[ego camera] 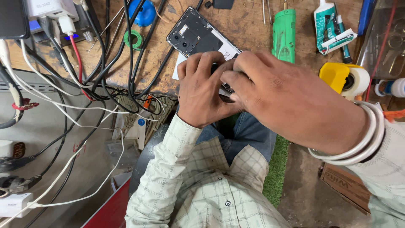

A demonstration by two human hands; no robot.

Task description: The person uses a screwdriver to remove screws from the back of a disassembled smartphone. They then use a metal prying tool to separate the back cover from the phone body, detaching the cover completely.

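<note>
White-and-teal glue tube package [331, 26] is lying top right on the wooden worktop [249, 29], green tool handle [284, 36] just left of it, yellow tape dispenser [344, 78] at the right edge. Opened phone [198, 37], back cover off, is lying at top centre. Left hand [204, 90] is curling closed on its lower end. Right hand [287, 101] is pinching there too, fingers bent, touching left hand. Cables [105, 63] are tangling at left.
</note>
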